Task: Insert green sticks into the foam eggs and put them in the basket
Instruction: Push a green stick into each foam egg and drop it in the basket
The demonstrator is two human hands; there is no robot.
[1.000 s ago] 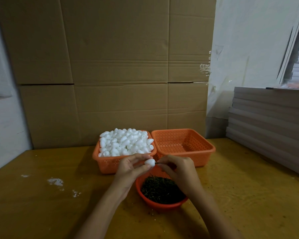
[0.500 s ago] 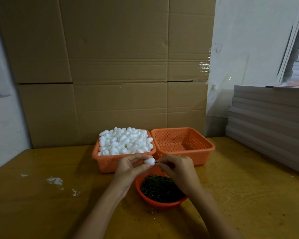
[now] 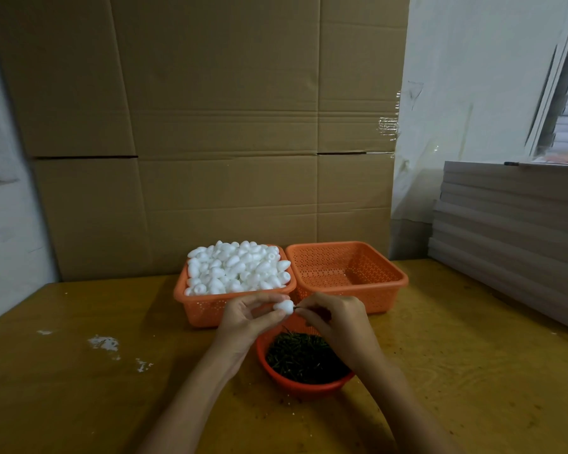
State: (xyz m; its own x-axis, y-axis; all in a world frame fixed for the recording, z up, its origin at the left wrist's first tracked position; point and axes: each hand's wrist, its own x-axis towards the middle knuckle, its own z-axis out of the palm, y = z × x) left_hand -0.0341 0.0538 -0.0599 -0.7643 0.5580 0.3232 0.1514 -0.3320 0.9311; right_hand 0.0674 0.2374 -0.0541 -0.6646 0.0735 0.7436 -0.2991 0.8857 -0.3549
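Observation:
My left hand [image 3: 248, 317] pinches a white foam egg [image 3: 284, 305] between thumb and fingers above the round orange bowl [image 3: 309, 386] of green sticks [image 3: 304, 355]. My right hand [image 3: 336, 321] pinches a thin green stick [image 3: 297, 308] whose tip meets the egg's right end. Behind the hands stands an orange basket [image 3: 207, 308] heaped with foam eggs [image 3: 238, 268]. To its right sits a second orange basket [image 3: 348, 271] with nothing visible inside.
The wooden table [image 3: 473, 371] carries white foam crumbs [image 3: 104, 343] at the left. A cardboard wall [image 3: 194, 142] rises behind the baskets. Stacked grey boards [image 3: 512, 237] lie along the right edge.
Both hands stay in the same spot, still holding the egg and the stick together. Nothing else has moved.

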